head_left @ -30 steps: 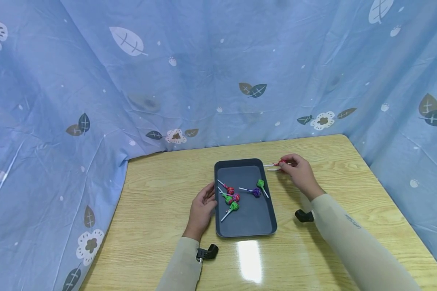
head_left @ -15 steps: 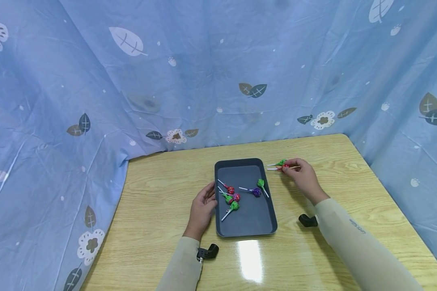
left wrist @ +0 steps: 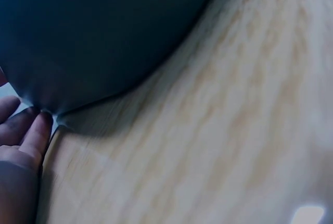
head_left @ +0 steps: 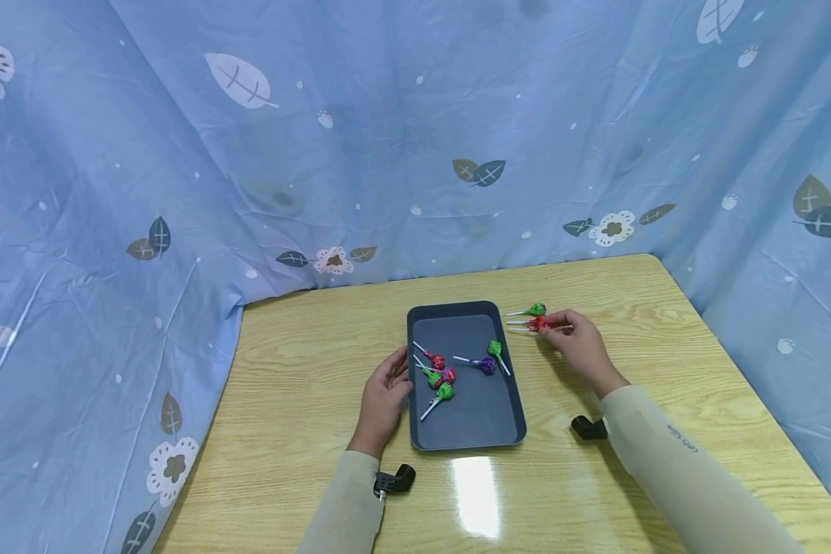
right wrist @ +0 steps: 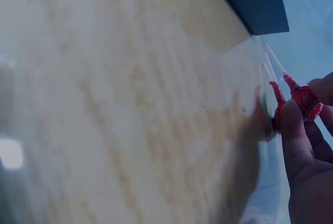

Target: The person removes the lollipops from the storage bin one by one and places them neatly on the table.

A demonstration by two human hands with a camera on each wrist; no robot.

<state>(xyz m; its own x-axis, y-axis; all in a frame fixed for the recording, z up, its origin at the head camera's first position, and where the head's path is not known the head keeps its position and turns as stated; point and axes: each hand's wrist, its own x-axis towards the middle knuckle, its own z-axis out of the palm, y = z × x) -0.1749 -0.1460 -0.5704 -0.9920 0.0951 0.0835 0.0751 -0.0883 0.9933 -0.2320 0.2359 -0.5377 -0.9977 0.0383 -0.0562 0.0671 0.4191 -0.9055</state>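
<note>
My right hand [head_left: 578, 346] pinches a red-wrapped lollipop [right wrist: 307, 101] between thumb and fingertips, low over the table to the right of the tray. Close beside it is a second red lollipop [right wrist: 278, 117], partly hidden by the thumb in the right wrist view. A green lollipop [head_left: 536, 309] lies just beyond the fingertips, and all these white sticks point left at the tray. At the left side of the dark grey tray [head_left: 474, 423], my left hand [head_left: 381, 400] rests its fingers and thumb against the outer wall.
Inside the tray are several lollipops: red [head_left: 438, 362], purple [head_left: 488, 365] and green [head_left: 495, 348] ones among them. A blue patterned curtain [head_left: 402, 115] hangs along the back and sides of the wooden table [head_left: 305, 369].
My right hand has drawn a little nearer to me with the red lollipop, which now lies alongside another red one. The green lollipop has come into view. The left hand and tray stay put.
</note>
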